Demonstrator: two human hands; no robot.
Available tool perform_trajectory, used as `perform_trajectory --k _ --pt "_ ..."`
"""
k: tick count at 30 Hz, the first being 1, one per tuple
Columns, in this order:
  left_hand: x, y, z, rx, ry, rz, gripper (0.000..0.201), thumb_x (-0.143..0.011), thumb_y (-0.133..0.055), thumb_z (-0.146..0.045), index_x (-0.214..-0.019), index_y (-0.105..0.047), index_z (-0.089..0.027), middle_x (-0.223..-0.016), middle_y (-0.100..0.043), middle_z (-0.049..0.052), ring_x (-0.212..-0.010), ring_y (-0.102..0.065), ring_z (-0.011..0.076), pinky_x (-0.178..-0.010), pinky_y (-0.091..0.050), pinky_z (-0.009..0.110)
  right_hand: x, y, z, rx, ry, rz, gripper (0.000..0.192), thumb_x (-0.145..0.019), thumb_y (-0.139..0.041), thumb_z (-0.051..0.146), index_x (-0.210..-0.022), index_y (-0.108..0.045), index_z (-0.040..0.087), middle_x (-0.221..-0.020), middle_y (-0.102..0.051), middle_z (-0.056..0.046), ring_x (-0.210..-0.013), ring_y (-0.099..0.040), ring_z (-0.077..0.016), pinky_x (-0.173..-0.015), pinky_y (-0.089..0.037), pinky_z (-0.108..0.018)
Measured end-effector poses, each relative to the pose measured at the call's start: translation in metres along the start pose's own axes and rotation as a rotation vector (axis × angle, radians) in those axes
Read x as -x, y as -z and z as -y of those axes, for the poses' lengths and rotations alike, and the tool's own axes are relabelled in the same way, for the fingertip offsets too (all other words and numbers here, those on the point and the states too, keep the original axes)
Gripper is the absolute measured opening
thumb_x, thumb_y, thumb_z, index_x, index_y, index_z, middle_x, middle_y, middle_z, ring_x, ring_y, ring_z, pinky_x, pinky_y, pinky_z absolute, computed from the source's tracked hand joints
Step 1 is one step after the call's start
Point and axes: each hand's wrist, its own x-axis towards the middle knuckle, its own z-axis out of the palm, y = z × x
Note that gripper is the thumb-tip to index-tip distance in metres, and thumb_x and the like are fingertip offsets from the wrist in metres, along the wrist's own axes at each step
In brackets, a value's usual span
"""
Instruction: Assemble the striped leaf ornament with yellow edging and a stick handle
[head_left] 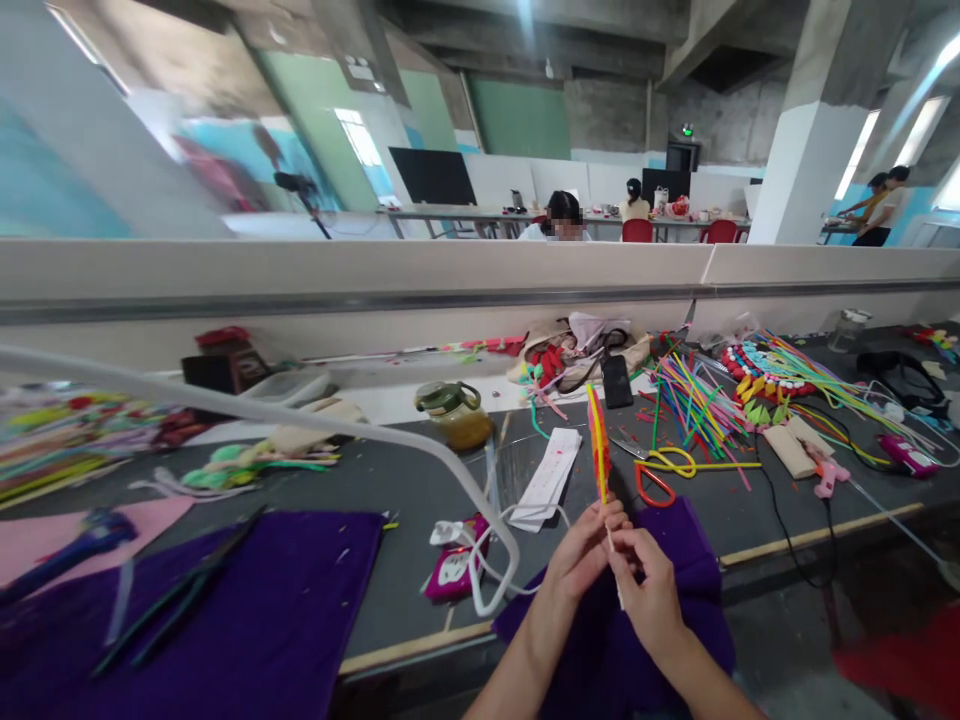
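**Orange-and-yellow stick piece held upright at the bench's near edge**

Orange-and-yellow stick piece (599, 440) is held upright over the near edge of the bench (420, 480), its thin white stem pinched from both sides. The left hand (581, 550) is closed on the stem, fingertips gathered just under the coloured part. The right hand (651, 585) is closed on the stem a little lower, touching the left hand. Both hands are held above a purple cloth (690, 540) that hangs over the near edge.

Just beyond the piece, orange-handled scissors (651, 478) are seen lying on the bench, touching a yellow loop (675, 462). A folded white paper (551, 478) lies to the left of the piece, and a pink packet (454, 570) with a white cord over it sits nearer the near edge. Farther back, an amber jar with a green lid (457, 412) stands near the middle of the bench, and a black phone (616, 381) lies toward the far edge. A heap of coloured sticks (697, 405) is spread on the right part of the bench. A second purple cloth (247, 610) covers the near left corner, with dark tongs (180, 590) laid across it. A white partition (360, 265) runs along the far edge.
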Motion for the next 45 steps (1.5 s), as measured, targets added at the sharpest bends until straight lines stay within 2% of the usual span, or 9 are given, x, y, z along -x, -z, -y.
perform_trajectory --k 8,12,17,22,27,33,38,41,45 --pt "0.008 0.000 0.000 0.085 0.057 0.095 0.037 -0.057 -0.086 -0.022 -0.064 -0.050 -0.019 -0.059 -0.039 -0.005 -0.054 -0.042 0.0102 -0.055 -0.042 0.025 0.009 0.004 0.008 0.063 0.117 0.048 0.020 -0.093 -0.052 0.022 -0.102 -0.069 0.021 -0.090 -0.070 -0.007 -0.080 -0.067 -0.0173 -0.067 -0.053 -0.024" --pt "0.013 0.002 0.001 0.159 0.034 0.153 0.035 -0.057 -0.085 -0.015 -0.069 -0.052 -0.018 -0.060 -0.036 -0.006 -0.053 -0.037 0.0078 -0.056 -0.041 0.022 0.013 0.010 0.005 0.078 0.093 0.046 0.017 -0.093 -0.053 0.024 -0.091 -0.070 0.021 -0.079 -0.069 -0.003 -0.072 -0.065 -0.0162 -0.068 -0.049 -0.024" --pt "0.016 0.009 -0.001 0.175 0.047 0.251 0.038 -0.059 -0.084 -0.012 -0.071 -0.048 -0.017 -0.063 -0.032 -0.007 -0.053 -0.036 0.0057 -0.048 -0.034 0.015 0.008 0.031 -0.015 0.204 -0.059 -0.045 0.027 -0.091 -0.057 0.035 -0.070 -0.063 0.020 -0.057 -0.057 0.003 -0.052 -0.052 -0.0126 -0.055 -0.039 -0.022" --pt "0.021 0.014 -0.002 0.195 0.039 0.288 0.037 -0.063 -0.083 -0.012 -0.070 -0.048 -0.017 -0.063 -0.032 -0.006 -0.054 -0.036 0.0061 -0.045 -0.030 0.013 -0.004 0.050 -0.041 0.268 -0.063 -0.124 0.025 -0.091 -0.055 0.041 -0.089 -0.068 0.020 -0.081 -0.069 -0.004 -0.068 -0.062 -0.0171 -0.064 -0.044 -0.024" --pt "0.025 0.014 0.000 0.135 0.022 0.265 0.033 -0.063 -0.085 -0.015 -0.073 -0.053 -0.015 -0.064 -0.036 -0.005 -0.055 -0.038 0.0061 -0.046 -0.031 0.014 -0.001 0.054 -0.059 0.495 -0.052 -0.041 0.041 -0.094 -0.050 0.047 -0.064 -0.060 0.021 -0.049 -0.052 0.004 -0.045 -0.046 -0.0126 -0.052 -0.035 -0.023" --pt "0.020 0.013 0.008 -0.010 -0.122 0.096 0.031 -0.064 -0.087 -0.023 -0.077 -0.060 -0.013 -0.066 -0.049 -0.002 -0.060 -0.046 0.0079 -0.054 -0.043 0.019 -0.025 0.090 -0.081 0.616 0.026 -0.148 0.038 -0.098 -0.037 0.043 -0.095 -0.065 0.018 -0.090 -0.070 -0.008 -0.078 -0.066 -0.0187 -0.072 -0.047 -0.026" --pt "0.009 0.015 0.021 -0.124 -0.269 -0.165 0.036 -0.058 -0.089 -0.032 -0.074 -0.063 -0.012 -0.065 -0.057 -0.001 -0.059 -0.052 0.0097 -0.057 -0.049 0.023 -0.066 0.133 -0.100 0.739 -0.002 -0.132 0.036 -0.096 -0.040 0.041 -0.088 -0.067 0.019 -0.089 -0.070 -0.008 -0.078 -0.064 -0.0211 -0.073 -0.045 -0.029" --pt "0.002 0.016 0.030 -0.156 -0.330 -0.286 0.038 -0.058 -0.088 -0.036 -0.076 -0.064 -0.013 -0.067 -0.062 0.000 -0.060 -0.057 0.0109 -0.058 -0.052 0.024 -0.091 0.138 -0.110 0.806 0.021 -0.031 0.030 -0.095 -0.043 0.034 -0.087 -0.069 0.020 -0.089 -0.069 -0.007 -0.082 -0.063 -0.0210 -0.074 -0.044 -0.029" --pt "-0.006 0.019 0.039 -0.174 -0.381 -0.391 0.037 -0.059 -0.086 -0.037 -0.077 -0.065 -0.014 -0.066 -0.064 -0.001 -0.060 -0.060 0.0109 -0.058 -0.053 0.023 -0.117 0.121 -0.123 0.887 0.074 0.158 0.021 -0.092 -0.050 0.023 -0.085 -0.071 0.023 -0.087 -0.066 -0.005 -0.087 -0.061 -0.0192 -0.075 -0.042 -0.025"
